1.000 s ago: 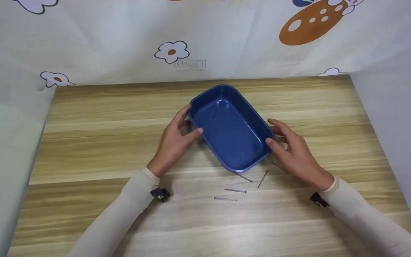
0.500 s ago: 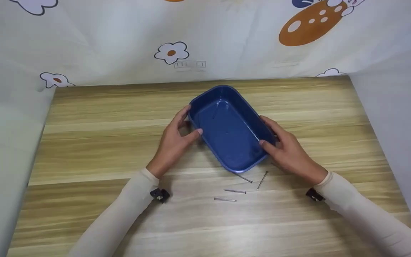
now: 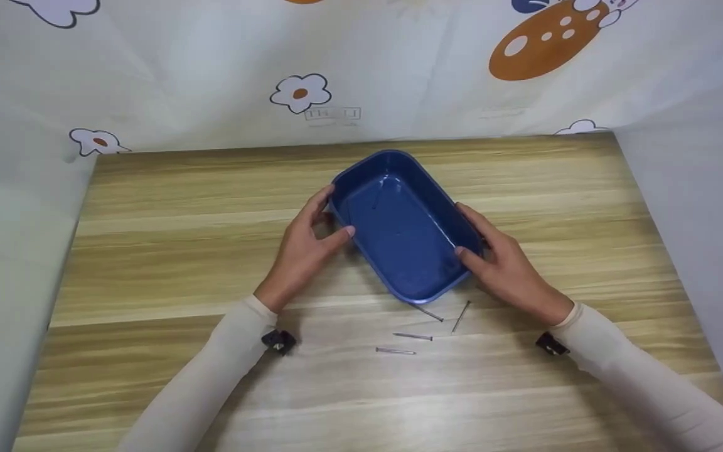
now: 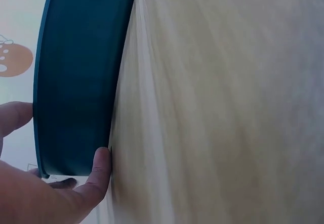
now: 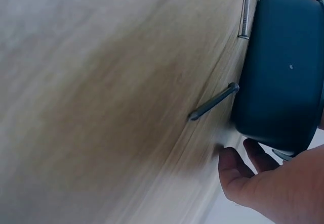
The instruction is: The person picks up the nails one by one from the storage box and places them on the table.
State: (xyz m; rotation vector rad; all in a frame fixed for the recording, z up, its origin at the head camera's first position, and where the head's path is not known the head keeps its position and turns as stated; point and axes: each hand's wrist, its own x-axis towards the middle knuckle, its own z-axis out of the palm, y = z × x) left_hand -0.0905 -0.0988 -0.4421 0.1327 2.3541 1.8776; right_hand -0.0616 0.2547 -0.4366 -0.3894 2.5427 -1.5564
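A dark blue rectangular tray [image 3: 402,229] lies slantwise on the middle of the wooden table [image 3: 167,251]. My left hand [image 3: 336,212] grips its left side near the far corner, thumb on the rim and fingers round the outside. In the left wrist view the thumb [image 4: 98,168] presses the foot of the tray's wall [image 4: 76,82]. My right hand [image 3: 465,229] holds the right long side, thumb at the rim. The right wrist view shows the tray [image 5: 283,72] with my right hand's fingers [image 5: 243,168] curled beside it.
Several loose nails [image 3: 413,336] lie on the table just in front of the tray; one nail [image 5: 212,102] touches its near wall. A white flowered cloth [image 3: 302,91] walls in the back and both sides. Bare wood spreads to the left and front.
My right hand has moved left from beside the tray and taken hold of its right side. The left hand and the tray have hardly moved.
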